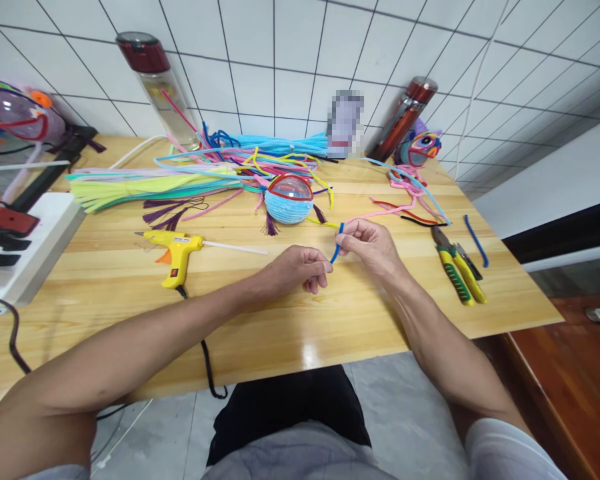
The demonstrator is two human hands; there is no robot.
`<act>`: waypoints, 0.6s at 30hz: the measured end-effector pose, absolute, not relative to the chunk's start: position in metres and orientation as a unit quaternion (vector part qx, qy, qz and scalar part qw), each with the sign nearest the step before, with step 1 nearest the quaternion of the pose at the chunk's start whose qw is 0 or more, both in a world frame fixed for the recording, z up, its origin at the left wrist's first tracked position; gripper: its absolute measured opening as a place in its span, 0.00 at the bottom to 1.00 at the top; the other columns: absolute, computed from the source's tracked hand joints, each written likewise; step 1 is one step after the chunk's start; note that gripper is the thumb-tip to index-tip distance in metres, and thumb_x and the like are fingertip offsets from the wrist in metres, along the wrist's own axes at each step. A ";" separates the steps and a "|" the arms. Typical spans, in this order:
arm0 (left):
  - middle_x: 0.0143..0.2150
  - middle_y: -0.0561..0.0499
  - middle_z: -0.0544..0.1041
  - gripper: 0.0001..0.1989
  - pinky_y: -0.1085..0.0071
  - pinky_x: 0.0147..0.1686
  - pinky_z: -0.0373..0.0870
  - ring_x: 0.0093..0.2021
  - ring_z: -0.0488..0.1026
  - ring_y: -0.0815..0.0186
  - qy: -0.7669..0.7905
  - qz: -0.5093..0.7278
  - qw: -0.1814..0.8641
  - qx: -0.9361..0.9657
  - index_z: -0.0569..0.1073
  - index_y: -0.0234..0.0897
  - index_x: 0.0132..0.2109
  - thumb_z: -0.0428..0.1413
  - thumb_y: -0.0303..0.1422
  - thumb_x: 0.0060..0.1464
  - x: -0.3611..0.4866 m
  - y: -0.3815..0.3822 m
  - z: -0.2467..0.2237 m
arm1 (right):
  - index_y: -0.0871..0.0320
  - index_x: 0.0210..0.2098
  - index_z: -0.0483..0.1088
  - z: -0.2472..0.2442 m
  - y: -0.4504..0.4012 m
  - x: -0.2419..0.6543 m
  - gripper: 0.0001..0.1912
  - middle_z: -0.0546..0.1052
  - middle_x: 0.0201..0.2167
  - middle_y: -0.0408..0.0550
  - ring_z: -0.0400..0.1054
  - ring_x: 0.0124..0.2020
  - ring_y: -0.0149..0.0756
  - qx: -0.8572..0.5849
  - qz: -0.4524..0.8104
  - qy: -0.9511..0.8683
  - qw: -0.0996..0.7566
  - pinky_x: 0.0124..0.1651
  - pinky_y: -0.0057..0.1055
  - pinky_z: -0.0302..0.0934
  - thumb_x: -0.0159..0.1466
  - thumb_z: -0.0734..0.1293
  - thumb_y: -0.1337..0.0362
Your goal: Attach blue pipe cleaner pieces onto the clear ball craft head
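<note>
A short blue pipe cleaner (335, 253) is stretched between my two hands above the front of the table. My left hand (300, 268) pinches its lower end between thumb and fingers. Its upper part is gripped by my right hand (367, 243), with the tip sticking up past the fingers. Just behind my hands sits a round ball wrapped in light blue pipe cleaner (289, 205), with a red-edged clear opening on top and purple tassels at its sides. A yellow pipe cleaner end (325, 223) lies between the ball and my right hand.
A yellow glue gun (177, 253) with a glue stick lies left. Pliers (457, 270) and another blue piece (475, 241) lie right. Bundled pipe cleaners (150, 189), a clear bottle (160, 93) and a red flask (406, 117) stand behind. A white power strip (40, 250) is far left.
</note>
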State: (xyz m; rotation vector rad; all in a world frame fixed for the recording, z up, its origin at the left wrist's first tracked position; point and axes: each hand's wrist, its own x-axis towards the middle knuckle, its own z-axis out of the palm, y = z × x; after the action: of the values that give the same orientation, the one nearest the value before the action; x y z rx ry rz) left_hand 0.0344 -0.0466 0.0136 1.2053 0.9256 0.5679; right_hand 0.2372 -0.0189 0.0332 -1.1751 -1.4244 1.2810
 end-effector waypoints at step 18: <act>0.26 0.52 0.80 0.08 0.74 0.25 0.68 0.22 0.73 0.71 0.416 0.250 0.698 0.526 0.77 0.36 0.34 0.62 0.37 0.56 0.032 -0.046 0.023 | 0.55 0.25 0.75 0.040 -0.016 0.242 0.20 0.77 0.19 0.40 0.70 0.21 0.30 -0.489 0.505 -0.579 0.414 0.28 0.28 0.67 0.48 0.84 0.50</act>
State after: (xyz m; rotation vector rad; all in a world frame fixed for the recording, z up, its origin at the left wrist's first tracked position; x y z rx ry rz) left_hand 0.0316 -0.0461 0.0225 1.1718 0.9276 0.5574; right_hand 0.2420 -0.0161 0.0396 -1.2288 -1.4553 1.2694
